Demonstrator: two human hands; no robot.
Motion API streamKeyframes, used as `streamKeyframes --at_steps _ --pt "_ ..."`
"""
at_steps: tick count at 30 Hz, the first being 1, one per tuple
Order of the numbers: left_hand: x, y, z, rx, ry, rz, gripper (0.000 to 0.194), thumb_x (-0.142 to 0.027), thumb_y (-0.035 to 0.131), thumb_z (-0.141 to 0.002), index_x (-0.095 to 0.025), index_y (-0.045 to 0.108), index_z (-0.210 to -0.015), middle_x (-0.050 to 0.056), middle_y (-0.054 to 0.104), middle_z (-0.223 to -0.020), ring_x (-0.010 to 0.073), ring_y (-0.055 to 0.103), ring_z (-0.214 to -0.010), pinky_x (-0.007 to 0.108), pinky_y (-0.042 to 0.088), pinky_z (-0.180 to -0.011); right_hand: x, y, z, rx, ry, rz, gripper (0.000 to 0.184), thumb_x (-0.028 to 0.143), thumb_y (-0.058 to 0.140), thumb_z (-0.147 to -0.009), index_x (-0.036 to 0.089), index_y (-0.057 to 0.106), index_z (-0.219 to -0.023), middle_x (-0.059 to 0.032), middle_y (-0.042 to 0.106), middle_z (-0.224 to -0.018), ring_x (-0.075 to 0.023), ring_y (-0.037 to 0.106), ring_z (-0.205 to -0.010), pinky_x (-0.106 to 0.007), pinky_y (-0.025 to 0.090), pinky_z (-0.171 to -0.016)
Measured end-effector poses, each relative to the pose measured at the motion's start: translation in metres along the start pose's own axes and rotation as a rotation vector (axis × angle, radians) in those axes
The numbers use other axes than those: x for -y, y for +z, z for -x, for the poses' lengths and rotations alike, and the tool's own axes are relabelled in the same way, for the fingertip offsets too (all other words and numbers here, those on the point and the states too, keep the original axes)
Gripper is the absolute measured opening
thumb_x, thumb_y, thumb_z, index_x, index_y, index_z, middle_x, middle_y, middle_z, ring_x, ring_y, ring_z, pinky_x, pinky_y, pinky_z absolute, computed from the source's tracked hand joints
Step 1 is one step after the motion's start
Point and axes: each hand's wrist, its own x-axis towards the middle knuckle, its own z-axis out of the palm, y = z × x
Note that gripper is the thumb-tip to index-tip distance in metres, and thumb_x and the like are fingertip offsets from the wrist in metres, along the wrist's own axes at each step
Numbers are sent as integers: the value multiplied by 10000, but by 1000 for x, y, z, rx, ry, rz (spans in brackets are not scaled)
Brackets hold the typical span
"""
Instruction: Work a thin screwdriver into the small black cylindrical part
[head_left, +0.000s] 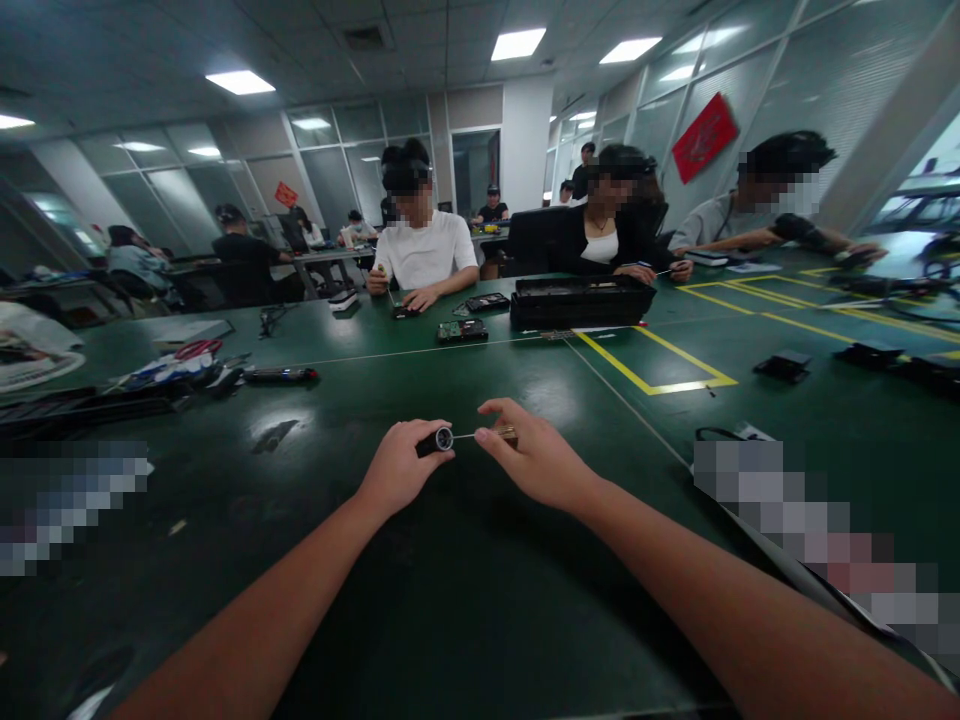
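Note:
In the head view, my left hand (401,462) is closed around a short black cylinder (429,442) with a round, pale-ringed end. What the cylinder is cannot be made out; it may be part of a flashlight or a lens. My right hand (536,455) grips a screwdriver (510,433) by its yellowish handle, thumb along it and index finger raised. Its thin metal shaft points left and meets the ringed end; whether the tip touches or enters it is too small to tell. Both hands are above the green tabletop (450,620).
To the left lie a dark pen-like tool (281,376), red-handled scissors (199,349) and piled tools. Ahead are a circuit-board device (463,331) and a long black casing (581,303). Several people sit across the table. Yellow tape (652,388) marks the surface; small black parts (782,366) lie right.

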Motion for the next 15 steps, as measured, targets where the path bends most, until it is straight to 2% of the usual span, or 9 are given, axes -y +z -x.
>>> streamKeyframes --at_steps 4,7,10,13,15 --pt "-2 1 0 11 6 -5 335 -245 720 -844 -262 685 -1178 40 704 -1137 253 614 -1076 436 450 -959 -2 0 -2 -43 60 12 300 337 381 -1019 204 549 -1229 -39 692 -856 -169 596 -655 -313 401 -608" --pt "-2 1 0 14 6 -6 334 -253 722 -844 -269 686 -1175 37 703 -1141 253 610 -1081 436 451 -958 -2 0 -1 -97 26 -44 246 281 466 -965 211 525 -1194 -22 668 -839 -175 599 -691 -312 426 -630" --pt "-4 1 1 9 -1 -7 333 -257 723 -845 -262 686 -1176 40 703 -1140 252 612 -1079 433 455 -956 0 2 -1 -150 38 -141 146 285 544 -910 206 561 -1031 -28 658 -862 -179 611 -757 -321 467 -686" --pt "-8 1 1 -11 29 -21 343 -254 704 -864 -261 671 -1206 43 697 -1165 249 605 -1097 451 440 -987 -5 5 -6 -201 157 -361 189 384 570 -898 197 596 -917 -34 653 -835 -180 621 -768 -330 504 -723" --pt "-11 2 0 -28 68 -43 351 -260 687 -882 -270 656 -1231 40 687 -1203 250 589 -1131 492 395 -1052 -13 8 -11 -298 312 -577 314 482 481 -936 192 588 -878 -28 612 -748 -167 592 -662 -334 525 -667"
